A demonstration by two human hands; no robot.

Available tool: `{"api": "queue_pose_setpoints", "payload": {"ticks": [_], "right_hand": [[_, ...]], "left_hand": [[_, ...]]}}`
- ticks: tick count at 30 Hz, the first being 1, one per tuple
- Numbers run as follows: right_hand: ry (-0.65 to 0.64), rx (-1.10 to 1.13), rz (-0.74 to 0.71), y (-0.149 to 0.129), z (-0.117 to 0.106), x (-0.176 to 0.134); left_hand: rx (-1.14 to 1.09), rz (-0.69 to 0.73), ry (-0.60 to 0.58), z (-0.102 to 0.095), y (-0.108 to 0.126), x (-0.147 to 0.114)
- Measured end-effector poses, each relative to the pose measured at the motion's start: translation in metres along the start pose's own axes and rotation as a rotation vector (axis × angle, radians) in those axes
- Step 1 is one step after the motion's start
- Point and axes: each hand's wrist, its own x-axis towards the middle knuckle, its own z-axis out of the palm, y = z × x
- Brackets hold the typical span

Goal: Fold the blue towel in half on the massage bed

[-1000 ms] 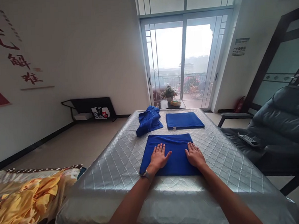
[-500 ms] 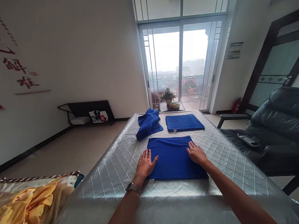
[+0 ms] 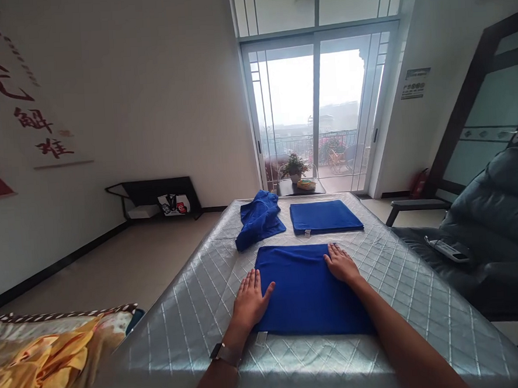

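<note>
One blue cloth (image 3: 306, 293) lies flat, near centre, on the silver cover (image 3: 183, 316). Left hand (image 3: 251, 300), fingers extended, on its left edge; right hand (image 3: 343, 264) likewise, at its far-right corner. Beyond: crumpled cloth (image 3: 260, 218) left, folded cloth (image 3: 326, 216) right.

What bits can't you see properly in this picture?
Head view: the front cloth has its right edge mostly hidden by the right hand and forearm.
Head view: any print on its white tag is too small to read.
Head view: the yellow cloth is cut off by the picture's edge.
Head view: the wall sign has lettering too small to read.
</note>
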Motion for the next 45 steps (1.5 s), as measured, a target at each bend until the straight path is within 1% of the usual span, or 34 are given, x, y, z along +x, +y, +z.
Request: {"api": "queue_pose_setpoints", "payload": {"ticks": [2, 4, 6, 8, 10, 12, 14, 15, 16, 17, 18, 20, 23, 30, 33, 36, 42, 45], "right_hand": [[-0.007, 0.007, 0.005, 0.000, -0.001, 0.000], [-0.014, 0.010, 0.007, -0.001, -0.002, 0.001], [-0.011, 0.008, 0.005, -0.002, -0.001, 0.002], [-0.002, 0.009, 0.004, -0.002, 0.000, 0.003], [0.006, 0.011, 0.002, -0.001, 0.001, 0.003], [0.004, -0.002, -0.011, 0.001, 0.002, 0.002], [-0.012, -0.029, -0.038, 0.003, 0.003, 0.001], [-0.021, -0.039, -0.048, 0.004, 0.003, 0.000], [-0.024, -0.042, -0.055, 0.004, 0.003, 0.000], [-0.022, -0.038, -0.055, 0.004, 0.003, 0.000], [-0.015, -0.028, -0.050, 0.004, 0.003, 0.000], [0.003, -0.004, -0.032, 0.001, 0.002, 0.000], [0.009, 0.028, -0.008, -0.002, 0.002, 0.001], [-0.009, 0.028, 0.008, -0.002, 0.000, 0.002], [-0.022, 0.016, 0.010, -0.001, -0.001, 0.002], [-0.052, 0.005, 0.007, 0.000, -0.003, 0.005], [-0.021, 0.011, -0.028, 0.001, -0.008, 0.011], [-0.039, 0.007, -0.030, 0.002, -0.005, 0.012]], "left_hand": [[0.015, -0.029, 0.000, -0.003, -0.002, -0.001], [0.031, -0.033, 0.003, -0.009, 0.000, -0.002], [0.038, 0.025, -0.004, -0.015, 0.014, 0.000], [0.027, 0.150, -0.014, -0.020, 0.043, 0.007], [-0.009, 0.306, -0.005, -0.020, 0.086, 0.020], [-0.059, 0.444, 0.028, -0.015, 0.135, 0.038], [-0.085, 0.512, 0.042, -0.006, 0.175, 0.060], [-0.088, 0.522, 0.046, -0.001, 0.189, 0.071], [-0.089, 0.510, 0.043, 0.003, 0.197, 0.080], [-0.089, 0.487, 0.039, 0.008, 0.200, 0.088], [-0.090, 0.456, 0.030, 0.012, 0.199, 0.095], [-0.093, 0.393, 0.008, 0.018, 0.184, 0.102], [-0.082, 0.334, -0.025, 0.021, 0.147, 0.105], [-0.038, 0.106, -0.068, 0.002, 0.046, 0.111], [-0.031, 0.030, -0.073, -0.001, 0.017, 0.113], [-0.028, 0.007, -0.068, 0.002, 0.008, 0.115], [-0.040, 0.018, -0.059, 0.007, 0.010, 0.116], [-0.045, 0.022, -0.052, 0.006, 0.010, 0.116]]}}
